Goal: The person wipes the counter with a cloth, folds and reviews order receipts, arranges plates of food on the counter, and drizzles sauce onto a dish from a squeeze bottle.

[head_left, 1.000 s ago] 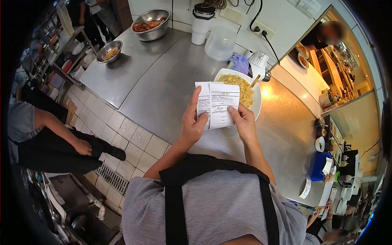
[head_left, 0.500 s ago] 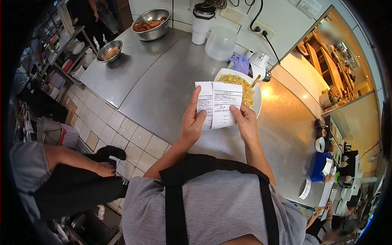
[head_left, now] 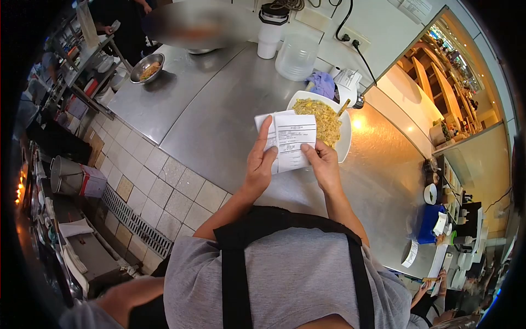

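Printed paper slips [head_left: 296,131] lie overlapped between my two hands, above the steel counter. My left hand [head_left: 259,164] is closed on their left side, with its thumb on the front. On the right edge, my right hand [head_left: 324,163] pinches them, thumb in front. Just behind the slips a white dish [head_left: 345,142] holds yellow rice-like food [head_left: 323,118] with a utensil handle sticking out at the right. The slips and my hands hide part of the dish.
A small metal bowl of food [head_left: 147,68] stands at the counter's left. Further back are a white tumbler [head_left: 268,38], a clear plastic container [head_left: 296,57] and a purple cloth [head_left: 322,85]. A co-worker's arm [head_left: 131,296] shows at lower left. A blue container [head_left: 430,223] stands right.
The slips have shifted left and overlap more. The co-worker at left has moved down close beside me. A blurred patch now covers the large bowl at the back.
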`<action>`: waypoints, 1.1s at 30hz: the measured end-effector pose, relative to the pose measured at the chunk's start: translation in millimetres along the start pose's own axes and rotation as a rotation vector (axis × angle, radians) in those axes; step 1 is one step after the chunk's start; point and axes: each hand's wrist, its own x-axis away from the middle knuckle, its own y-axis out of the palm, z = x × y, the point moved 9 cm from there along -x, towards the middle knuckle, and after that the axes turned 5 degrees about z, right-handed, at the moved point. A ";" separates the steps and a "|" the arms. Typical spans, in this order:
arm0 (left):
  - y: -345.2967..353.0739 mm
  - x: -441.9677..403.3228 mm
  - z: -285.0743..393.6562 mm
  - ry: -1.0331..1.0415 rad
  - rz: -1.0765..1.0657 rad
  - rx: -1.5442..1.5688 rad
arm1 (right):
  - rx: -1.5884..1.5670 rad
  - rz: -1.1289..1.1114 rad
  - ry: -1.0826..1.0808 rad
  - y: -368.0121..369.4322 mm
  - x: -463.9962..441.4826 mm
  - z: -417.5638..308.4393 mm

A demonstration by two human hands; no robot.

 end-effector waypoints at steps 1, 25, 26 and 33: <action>1.3 0.9 0.1 0.000 0.000 -0.009 | -0.020 0.003 -0.004 2.7 0.2 -0.5; -14.2 -5.9 -18.0 -0.087 0.083 0.233 | -0.119 0.077 0.082 -12.9 -14.5 10.2; -13.3 -5.4 -17.7 -0.093 0.086 0.220 | -0.096 0.070 0.094 -10.3 -13.7 11.3; -12.1 -3.8 -21.7 -0.087 0.095 0.145 | 0.005 0.017 -0.005 4.3 -15.1 18.5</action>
